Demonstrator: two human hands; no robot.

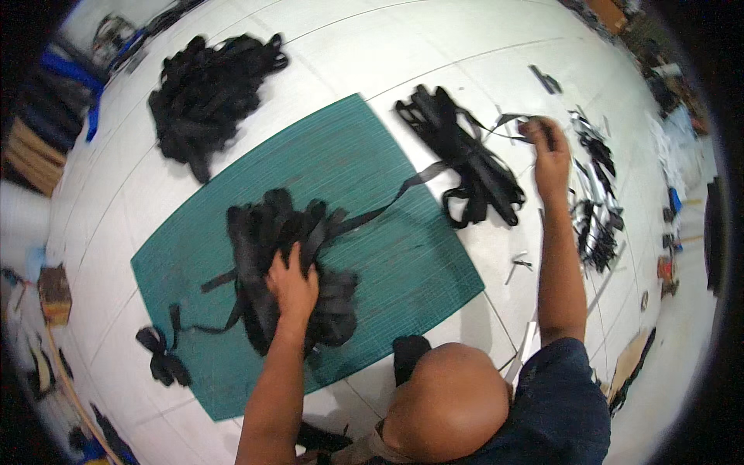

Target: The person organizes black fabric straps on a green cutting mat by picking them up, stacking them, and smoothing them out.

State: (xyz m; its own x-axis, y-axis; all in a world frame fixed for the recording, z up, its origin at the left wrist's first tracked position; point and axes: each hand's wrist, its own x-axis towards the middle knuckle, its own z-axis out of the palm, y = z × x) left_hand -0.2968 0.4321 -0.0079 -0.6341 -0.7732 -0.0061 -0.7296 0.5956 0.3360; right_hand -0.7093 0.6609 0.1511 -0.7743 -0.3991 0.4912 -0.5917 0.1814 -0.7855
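Note:
A loose bundle of black webbing straps (260, 287) lies on a green cutting mat (380, 155). My left hand (294, 285) rests on top of it with spread fingers, some partly lost among the dark loops. From this bundle one strap runs right to a second, folded bundle of black straps (473, 159) beyond the mat's right edge. Out to the right, my right hand (549, 143) is closed on a thin black strap (508, 118) that leads back to the folded bundle. The fingertips are slightly blurred.
A big heap of black straps (205, 97) sits on the white tiled floor at the far left. Black scraps (597, 225) are scattered right of my forearm. A small looped strap (161, 356) lies near the mat's left corner. My bent knee (449, 403) is close in front.

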